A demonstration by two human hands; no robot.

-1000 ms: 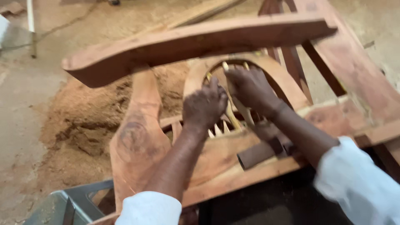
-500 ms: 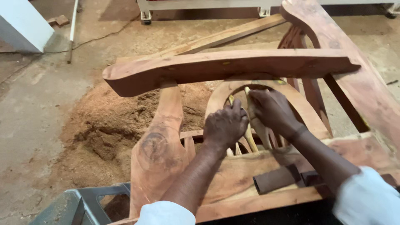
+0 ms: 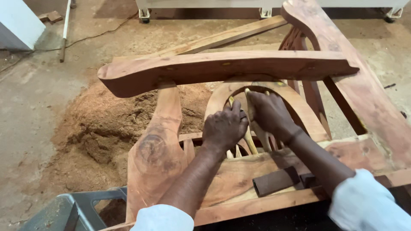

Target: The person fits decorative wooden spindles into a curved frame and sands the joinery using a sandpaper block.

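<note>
Fingers (image 3: 233, 112) of left hand (image 3: 224, 128), right hand (image 3: 269, 113) each clamped on one pale spindle (image 3: 249, 141); one armrest (image 3: 222, 68) above.

Concrete floor (image 3: 38, 107), dusty and stained. Heap of reddish sawdust (image 3: 98, 128) on it. White block (image 3: 17, 23) at upper left; long-handled stick (image 3: 65, 30) and thin cable (image 3: 102, 36) lying beside it. White wheeled frame (image 3: 205, 5) along the far edge. Grey plastic crate (image 3: 72, 209) at lower left. Even, diffuse light.

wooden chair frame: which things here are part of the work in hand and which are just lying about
In hand:
left hand and right hand on the pale spindles
arched back piece
armrest

Lying about:
sawdust heap
dark block
grey crate
loose plank
</note>
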